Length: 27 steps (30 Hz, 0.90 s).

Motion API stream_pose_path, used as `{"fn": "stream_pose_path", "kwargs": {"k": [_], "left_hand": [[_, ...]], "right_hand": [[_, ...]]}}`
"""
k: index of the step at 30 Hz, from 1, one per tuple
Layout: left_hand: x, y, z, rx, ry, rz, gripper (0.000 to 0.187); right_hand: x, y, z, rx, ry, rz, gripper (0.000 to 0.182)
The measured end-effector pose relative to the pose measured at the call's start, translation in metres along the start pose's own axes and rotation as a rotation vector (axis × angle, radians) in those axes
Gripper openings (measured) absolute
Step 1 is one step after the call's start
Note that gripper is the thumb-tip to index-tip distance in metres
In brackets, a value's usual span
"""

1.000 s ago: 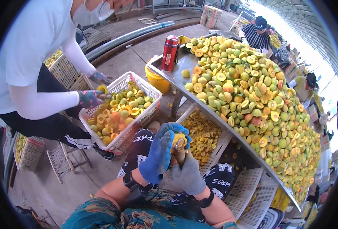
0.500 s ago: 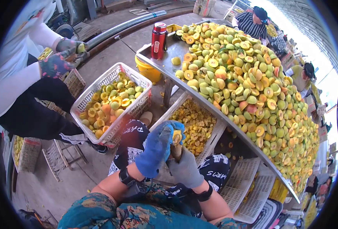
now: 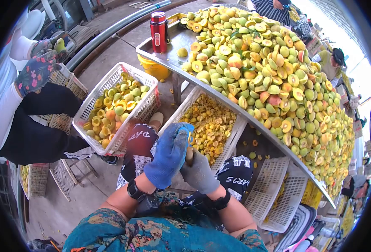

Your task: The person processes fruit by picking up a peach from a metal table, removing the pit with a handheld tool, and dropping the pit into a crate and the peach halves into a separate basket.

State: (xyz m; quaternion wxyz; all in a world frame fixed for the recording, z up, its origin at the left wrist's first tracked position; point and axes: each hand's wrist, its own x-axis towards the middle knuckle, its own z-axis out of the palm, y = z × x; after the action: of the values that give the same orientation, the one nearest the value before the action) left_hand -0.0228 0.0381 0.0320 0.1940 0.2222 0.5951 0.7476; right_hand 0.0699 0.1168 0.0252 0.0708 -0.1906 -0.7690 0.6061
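My left hand (image 3: 170,156), in a blue glove, is closed around a peach half (image 3: 189,137); only a yellow sliver of it shows past the fingers. My right hand (image 3: 201,173), in a grey glove, grips a short tool with a wooden handle (image 3: 189,154), its tip pressed against the fruit and hidden by the blue glove. Both hands meet above my knees. Just beyond them stands a white crate (image 3: 176,112) holding pits and fruit scraps (image 3: 206,126). Ahead and to the right, a heap of halved peaches (image 3: 256,63) covers a metal table (image 3: 180,37).
A white basket (image 3: 77,122) of peach halves stands left, beside a person wearing flowered gloves (image 3: 34,73). A red thermos (image 3: 158,32) stands on the table corner, above a yellow bucket (image 3: 149,67). White crates (image 3: 269,178) sit under the table's edge at right.
The fruit half is now mostly covered by my blue glove, where more of it showed before. My view has shifted slightly. The person at left has moved their hands farther left.
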Motion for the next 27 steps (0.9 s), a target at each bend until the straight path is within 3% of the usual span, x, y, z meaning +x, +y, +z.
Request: {"fn": "stream_pose_path", "kwargs": {"k": [1, 3, 7, 10, 12, 13, 15, 17, 19, 21, 22, 24, 25, 27], "left_hand": [[-0.002, 0.002, 0.001, 0.001, -0.005, -0.006, 0.025], [-0.002, 0.007, 0.002, 0.029, -0.031, -0.001, 0.024], [0.004, -0.005, -0.004, -0.119, -0.187, 0.026, 0.024], [0.008, 0.006, 0.001, -0.207, -0.206, -0.032, 0.030], [0.018, 0.011, 0.001, -0.492, -0.369, -0.151, 0.046], [0.024, 0.011, -0.001, -0.495, -0.366, -0.149, 0.046], [0.034, 0.009, -0.007, -0.602, -0.605, -0.148, 0.045], [0.039, 0.010, -0.006, -0.583, -0.575, -0.188, 0.049], [0.052, 0.011, -0.009, -0.093, -0.689, -0.014, 0.044], [0.058, 0.010, -0.012, -0.001, -0.742, 0.012, 0.041], [0.060, 0.007, -0.013, -0.080, -0.769, -0.032, 0.041], [0.059, 0.002, -0.012, -0.158, -0.793, -0.084, 0.041], [0.059, 0.004, -0.009, -0.178, -0.742, -0.188, 0.041], [0.055, -0.003, -0.001, -0.198, -0.690, -0.299, 0.040]], "right_hand": [[-0.001, -0.003, -0.001, 0.004, 0.005, 0.006, 0.017], [-0.003, -0.012, -0.003, 0.325, -0.102, 0.142, 0.017], [-0.008, -0.010, -0.005, 0.324, -0.193, 0.138, 0.017], [-0.015, -0.009, 0.003, 0.226, -0.043, 0.054, 0.016], [-0.017, -0.010, 0.002, 0.317, -0.007, 0.079, 0.020], [-0.017, -0.009, 0.000, 0.313, -0.010, 0.079, 0.020], [-0.017, -0.008, -0.007, 0.503, -0.160, 0.096, 0.024], [-0.016, -0.018, -0.018, 0.380, -0.166, 0.127, 0.024], [-0.014, -0.020, -0.021, 0.251, -0.177, 0.147, 0.023], [-0.013, -0.008, -0.015, 0.574, -0.196, 0.267, 0.021], [-0.012, -0.009, -0.017, 0.571, -0.204, 0.267, 0.021], [-0.012, -0.009, -0.025, 0.875, -0.347, 0.465, 0.021], [-0.009, -0.001, -0.029, 0.879, -0.347, 0.469, 0.021], [-0.004, 0.021, -0.032, 1.217, -0.550, 0.556, 0.022]]}}
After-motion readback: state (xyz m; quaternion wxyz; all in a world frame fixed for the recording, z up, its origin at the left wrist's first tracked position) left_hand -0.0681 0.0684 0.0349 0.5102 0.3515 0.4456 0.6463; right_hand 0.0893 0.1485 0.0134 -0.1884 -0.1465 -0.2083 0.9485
